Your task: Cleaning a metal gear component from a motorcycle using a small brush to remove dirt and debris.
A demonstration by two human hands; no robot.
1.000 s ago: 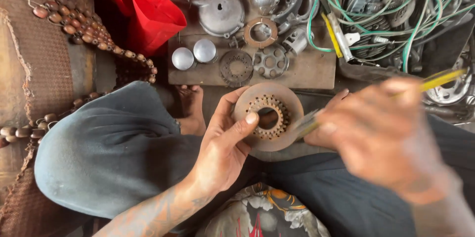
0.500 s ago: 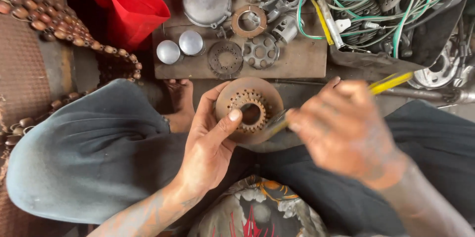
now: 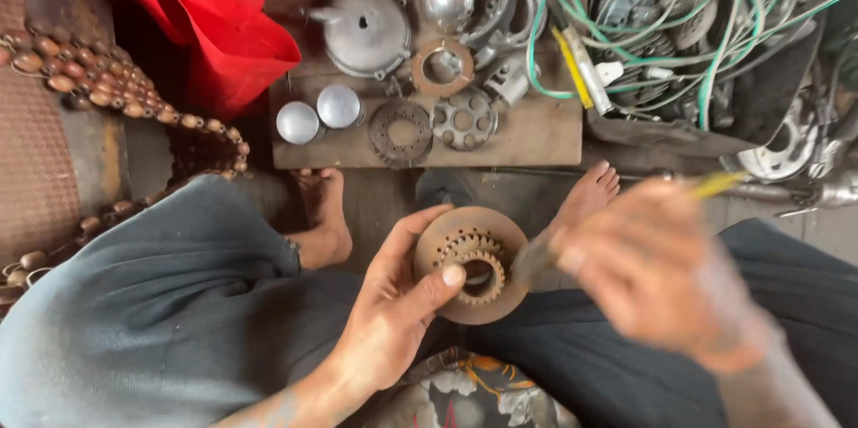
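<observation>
A rusty round disc (image 3: 471, 264) with a toothed hub is pinched by the left hand (image 3: 393, 321), thumb on its face, fingers curled behind its rim, above the lap. The blurred right hand (image 3: 657, 272) is closed around a yellow-handled tool (image 3: 715, 184), its tip near the disc's right edge. Metal parts lie on a wooden board (image 3: 527, 138) beyond the feet

Rust-brown disc (image 3: 474, 263) with paler toothed ring at centre. Yellow handle on tool (image 3: 715, 184). Bright red bag (image 3: 201, 17). Shiny silver caps (image 3: 317, 115) and dull grey metal cover (image 3: 366, 30) on tan wooden board (image 3: 527, 138). Green and white wires (image 3: 679, 17). Brown beads (image 3: 107, 88). Grey-blue trousers (image 3: 143, 321). Floral-patterned cloth (image 3: 474, 397), orange and white on dark.
</observation>
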